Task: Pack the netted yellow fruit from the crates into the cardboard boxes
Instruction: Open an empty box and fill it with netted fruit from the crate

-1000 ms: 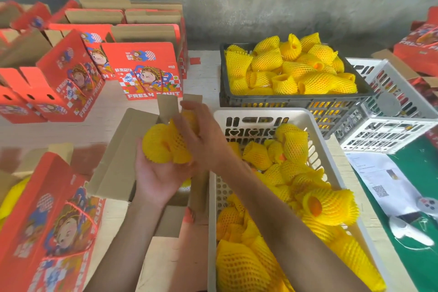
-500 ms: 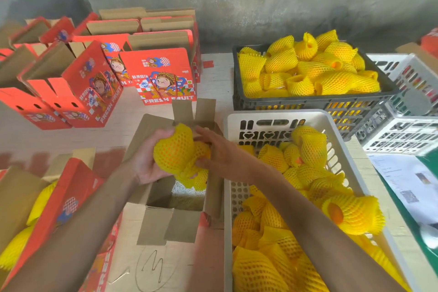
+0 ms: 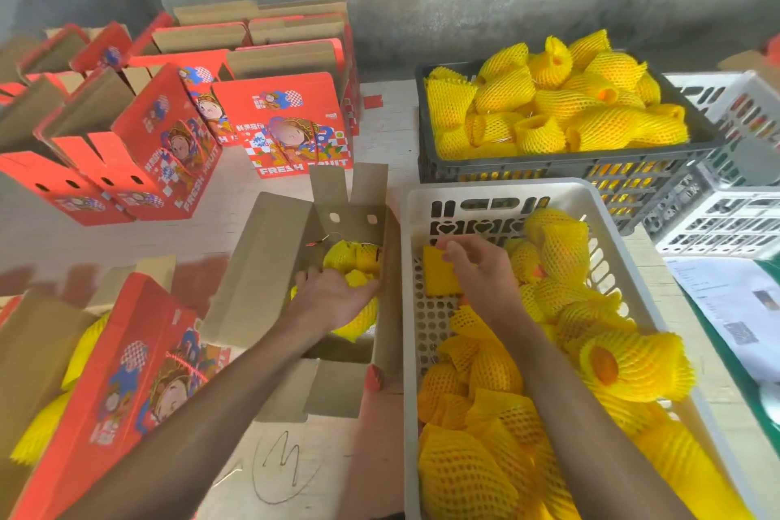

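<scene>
1. At nine o'clock, a red box (image 3: 126, 372) lies filled, yellow fruit showing at its open end.
2. At centre, the open cardboard box (image 3: 270, 266) holds a few netted fruit (image 3: 350, 255); the left hand (image 3: 333, 298) rests on them, fingers loosely spread, gripping nothing.
3. At four o'clock, the white crate (image 3: 485, 192) is still half full; the right hand (image 3: 481, 270) hovers inside, fingers relaxed, touching a loose net (whether it pinches it, I cannot tell).
4. At one o'clock, the black crate (image 3: 548, 167) sits heaped.
5. At eleven o'clock, empty red boxes (image 3: 291, 127) wait, so I judge most packing remains.
</scene>
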{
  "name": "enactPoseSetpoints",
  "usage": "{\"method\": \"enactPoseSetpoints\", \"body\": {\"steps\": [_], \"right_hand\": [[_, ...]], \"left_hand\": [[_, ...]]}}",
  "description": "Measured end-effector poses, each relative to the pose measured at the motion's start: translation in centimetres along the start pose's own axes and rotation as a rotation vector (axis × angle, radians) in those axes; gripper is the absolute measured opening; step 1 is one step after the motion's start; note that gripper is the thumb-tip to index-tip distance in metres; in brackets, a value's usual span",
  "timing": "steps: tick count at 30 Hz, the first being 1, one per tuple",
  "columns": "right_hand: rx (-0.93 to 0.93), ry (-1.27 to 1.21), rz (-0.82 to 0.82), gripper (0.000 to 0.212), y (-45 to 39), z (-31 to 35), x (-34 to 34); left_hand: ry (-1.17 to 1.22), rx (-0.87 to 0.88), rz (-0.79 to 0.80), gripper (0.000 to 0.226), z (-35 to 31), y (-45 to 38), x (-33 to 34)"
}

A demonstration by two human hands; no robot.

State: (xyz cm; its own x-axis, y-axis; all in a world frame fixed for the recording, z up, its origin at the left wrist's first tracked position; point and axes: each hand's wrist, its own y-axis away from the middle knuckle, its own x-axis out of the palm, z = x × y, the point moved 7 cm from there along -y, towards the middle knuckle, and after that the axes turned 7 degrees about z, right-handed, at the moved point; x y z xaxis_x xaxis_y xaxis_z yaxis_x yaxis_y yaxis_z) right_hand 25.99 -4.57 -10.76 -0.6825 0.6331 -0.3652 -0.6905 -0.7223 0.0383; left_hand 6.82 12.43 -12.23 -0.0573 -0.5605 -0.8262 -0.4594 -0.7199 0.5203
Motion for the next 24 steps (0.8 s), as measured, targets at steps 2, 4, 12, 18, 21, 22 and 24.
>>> {"method": "enactPoseSetpoints", "body": {"steps": [2, 4, 12, 18, 21, 22, 24], "right_hand": [[-0.009, -0.037, -0.003, 0.021, 0.1, -0.1, 0.2], [0.001, -0.057, -0.015, 0.021, 0.2, -0.6, 0.3], [0.124, 0.182, -0.003, 0.024, 0.3, -4.4, -0.4], [0.479, 0.577, 0.19, 0.037, 0.1, -9.0, 0.2], [0.555, 0.725, 0.361, 0.061, 0.7, -10.4, 2.3], [0.547, 0.76, 0.373, 0.066, 0.6, -10.5, 2.7], [0.551, 0.795, 0.351, 0.071, 0.0, -10.6, 2.8]], "left_hand": [[0.104, -0.052, 0.001, 0.086, 0.9, -0.3, 0.5], [0.142, -0.076, -0.002, 0.084, 1.6, -0.4, 1.2], [0.022, -0.256, 0.056, 0.073, 0.7, -1.9, 6.3], [-0.153, -0.307, 0.301, 0.064, 1.9, -3.6, 9.6], [-0.235, -0.309, 0.369, 0.057, 2.3, -4.0, 9.8], [-0.253, -0.297, 0.376, 0.056, 2.1, -4.2, 9.9], [-0.291, -0.273, 0.399, 0.058, 1.6, -4.3, 9.8]]}}
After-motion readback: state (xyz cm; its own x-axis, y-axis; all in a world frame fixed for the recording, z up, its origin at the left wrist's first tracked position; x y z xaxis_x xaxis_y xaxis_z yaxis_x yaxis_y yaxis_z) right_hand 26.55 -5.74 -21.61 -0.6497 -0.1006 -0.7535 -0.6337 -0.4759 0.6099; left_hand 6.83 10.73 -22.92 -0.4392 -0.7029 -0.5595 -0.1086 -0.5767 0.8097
